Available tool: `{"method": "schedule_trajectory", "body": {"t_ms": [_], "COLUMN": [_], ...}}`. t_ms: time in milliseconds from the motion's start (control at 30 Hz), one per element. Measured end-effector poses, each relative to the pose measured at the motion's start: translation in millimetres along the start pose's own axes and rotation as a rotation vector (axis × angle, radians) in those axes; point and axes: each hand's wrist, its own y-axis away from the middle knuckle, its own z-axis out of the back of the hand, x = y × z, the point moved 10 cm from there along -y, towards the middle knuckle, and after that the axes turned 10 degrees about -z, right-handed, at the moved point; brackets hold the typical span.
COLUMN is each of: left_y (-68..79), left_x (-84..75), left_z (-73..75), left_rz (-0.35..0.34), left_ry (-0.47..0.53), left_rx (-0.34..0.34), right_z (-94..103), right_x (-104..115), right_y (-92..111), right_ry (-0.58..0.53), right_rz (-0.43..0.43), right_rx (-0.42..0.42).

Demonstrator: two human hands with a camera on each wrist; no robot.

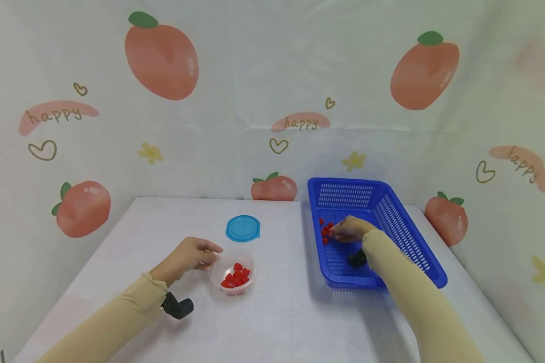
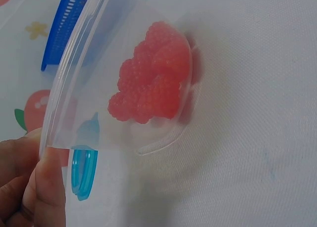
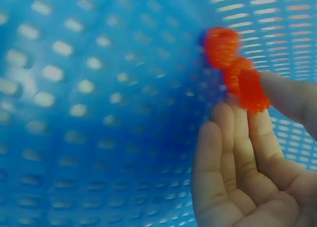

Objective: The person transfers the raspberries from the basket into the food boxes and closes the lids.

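My left hand [image 1: 192, 258] pinches the rim of a clear plastic container [image 1: 216, 275] between thumb and fingers, at its left side. Several red raspberries [image 2: 148, 78] lie heaped on the container's bottom. Over on the right, my right hand [image 1: 350, 229] reaches down into a blue plastic basket [image 1: 318, 252]. A raspberry [image 3: 253, 91] sits between the thumb and fingertips of that hand in the right wrist view. More raspberries [image 3: 222, 46] lie just beyond the fingertips, along the basket's left wall.
A blue lid [image 1: 242, 228] lies flat on the white table [image 1: 281, 317], behind the container. The basket's slotted walls rise around the right hand. Behind the table hangs a fruit-printed cloth [image 1: 236, 75].
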Motion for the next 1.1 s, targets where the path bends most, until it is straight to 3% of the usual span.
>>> {"method": "schedule_trajectory", "body": {"t_ms": [200,300,500,733,933,1100], "left_y": [-0.3,-0.1,0.3,-0.1,-0.6,-0.5], "left_x": [0.8,0.1,0.0,-0.9,-0.5,-0.4], "left_z": [0.3,-0.1,-0.1,0.4,-0.1,-0.2], "left_rz": [-0.003,-0.008,-0.003,-0.006,-0.007,-0.01], "left_ry": [-0.01,-0.008,-0.002,-0.004,-0.002,-0.006], "left_rx": [-0.004,-0.003,-0.002,-0.002,0.001,0.002], "right_z": [4.0,12.1,28.8,30.2,18.6,-2.2], "right_x": [15.8,28.6,49.3,73.8,93.2,109.4], "right_y": [16.1,27.9,47.8,76.2,104.6,124.3], "right_ry": [-0.16,-0.256,-0.334,-0.298,-0.249,-0.221], "right_rz": [0.12,0.176,0.241,0.363,0.447,0.495], "right_rx": [0.181,0.227,0.182,0.139,0.085,0.037]}}
